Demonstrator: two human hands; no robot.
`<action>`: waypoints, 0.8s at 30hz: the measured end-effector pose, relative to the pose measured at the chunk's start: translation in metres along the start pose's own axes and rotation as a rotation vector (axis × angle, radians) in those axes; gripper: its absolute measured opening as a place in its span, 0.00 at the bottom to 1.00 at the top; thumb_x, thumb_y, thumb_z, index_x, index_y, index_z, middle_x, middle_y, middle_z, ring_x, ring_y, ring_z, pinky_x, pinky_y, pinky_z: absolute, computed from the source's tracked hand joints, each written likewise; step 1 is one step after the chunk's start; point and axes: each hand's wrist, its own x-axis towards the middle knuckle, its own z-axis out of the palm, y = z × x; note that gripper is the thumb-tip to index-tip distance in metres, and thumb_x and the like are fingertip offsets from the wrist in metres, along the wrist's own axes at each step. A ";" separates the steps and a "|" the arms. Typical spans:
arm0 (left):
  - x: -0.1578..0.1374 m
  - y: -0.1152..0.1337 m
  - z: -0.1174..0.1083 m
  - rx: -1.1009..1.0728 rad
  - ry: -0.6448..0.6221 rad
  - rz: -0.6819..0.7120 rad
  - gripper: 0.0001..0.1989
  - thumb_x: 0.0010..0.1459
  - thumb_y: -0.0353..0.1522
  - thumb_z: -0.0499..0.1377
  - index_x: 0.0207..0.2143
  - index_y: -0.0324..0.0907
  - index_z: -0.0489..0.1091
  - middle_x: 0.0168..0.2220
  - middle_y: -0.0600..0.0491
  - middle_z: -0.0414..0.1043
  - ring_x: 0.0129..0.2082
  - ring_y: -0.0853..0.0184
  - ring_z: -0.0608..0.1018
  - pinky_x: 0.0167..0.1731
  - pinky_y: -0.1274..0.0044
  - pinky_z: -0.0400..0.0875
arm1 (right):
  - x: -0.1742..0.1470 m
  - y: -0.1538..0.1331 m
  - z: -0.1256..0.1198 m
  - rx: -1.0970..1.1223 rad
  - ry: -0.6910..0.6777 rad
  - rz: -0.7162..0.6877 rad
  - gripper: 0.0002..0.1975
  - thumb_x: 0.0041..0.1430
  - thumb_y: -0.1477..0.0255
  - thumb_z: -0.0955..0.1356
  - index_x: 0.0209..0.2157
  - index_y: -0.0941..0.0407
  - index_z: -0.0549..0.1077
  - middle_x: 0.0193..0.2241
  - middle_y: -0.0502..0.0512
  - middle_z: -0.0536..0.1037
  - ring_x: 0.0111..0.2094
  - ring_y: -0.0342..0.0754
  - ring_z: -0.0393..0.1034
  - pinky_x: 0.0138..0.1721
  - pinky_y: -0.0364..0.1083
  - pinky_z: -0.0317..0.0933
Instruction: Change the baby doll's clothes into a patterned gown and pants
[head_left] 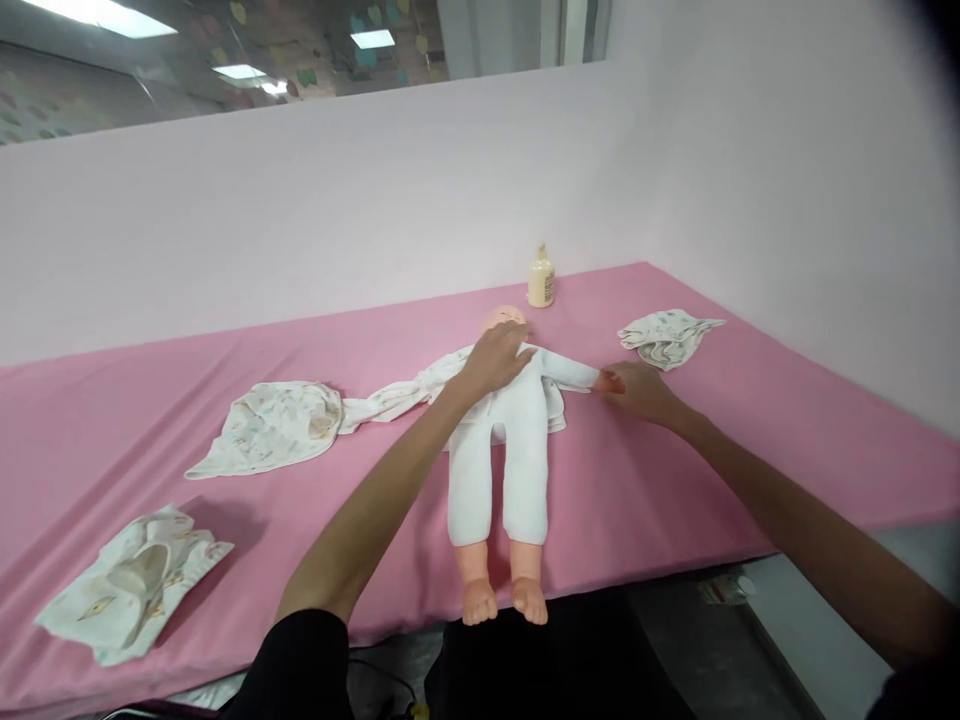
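A baby doll (525, 480) with a white cloth body lies on its back, its bare feet toward me at the table's front edge. My left hand (495, 360) rests on the doll's upper chest by the neck, thumb apart, covering part of its head. With its fingers closed round the doll's small hand, my right hand (641, 390) keeps that arm stretched out to the right. A white patterned baby shirt (390, 400) lies partly beneath the doll, one sleeve extending left. The doll's other arm is hidden from view.
A pink sheet (615, 500) covers the table. To the left lie a patterned cloth (274, 425) and a folded patterned garment (135, 585). Another crumpled cloth (667, 335) is at the right. A pump bottle (541, 280) stands near the back wall (337, 220).
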 end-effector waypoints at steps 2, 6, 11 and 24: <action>0.019 0.015 0.009 0.068 -0.145 0.088 0.18 0.65 0.34 0.55 0.56 0.40 0.67 0.60 0.42 0.66 0.61 0.53 0.67 0.61 0.66 0.57 | 0.003 -0.003 0.001 0.039 -0.038 -0.045 0.17 0.61 0.65 0.64 0.46 0.56 0.77 0.43 0.61 0.81 0.45 0.57 0.73 0.46 0.51 0.61; 0.044 0.031 0.032 0.238 -0.390 0.156 0.20 0.61 0.34 0.58 0.54 0.37 0.68 0.54 0.39 0.70 0.53 0.51 0.73 0.52 0.67 0.64 | 0.008 -0.004 -0.005 0.073 0.018 -0.014 0.22 0.59 0.67 0.67 0.53 0.58 0.73 0.48 0.63 0.79 0.49 0.58 0.72 0.51 0.52 0.61; 0.061 0.029 0.052 0.328 -0.440 0.110 0.21 0.58 0.34 0.62 0.54 0.38 0.67 0.52 0.39 0.71 0.52 0.52 0.73 0.49 0.69 0.65 | 0.014 -0.003 -0.022 0.115 0.106 -0.023 0.24 0.59 0.62 0.69 0.55 0.56 0.73 0.51 0.62 0.78 0.53 0.59 0.70 0.55 0.55 0.61; 0.056 0.009 0.023 0.052 -0.307 0.021 0.14 0.61 0.37 0.56 0.48 0.42 0.63 0.47 0.47 0.71 0.43 0.59 0.74 0.38 0.71 0.65 | 0.014 0.022 -0.041 1.194 0.261 0.742 0.04 0.63 0.72 0.65 0.38 0.57 0.71 0.34 0.61 0.79 0.37 0.52 0.78 0.41 0.51 0.74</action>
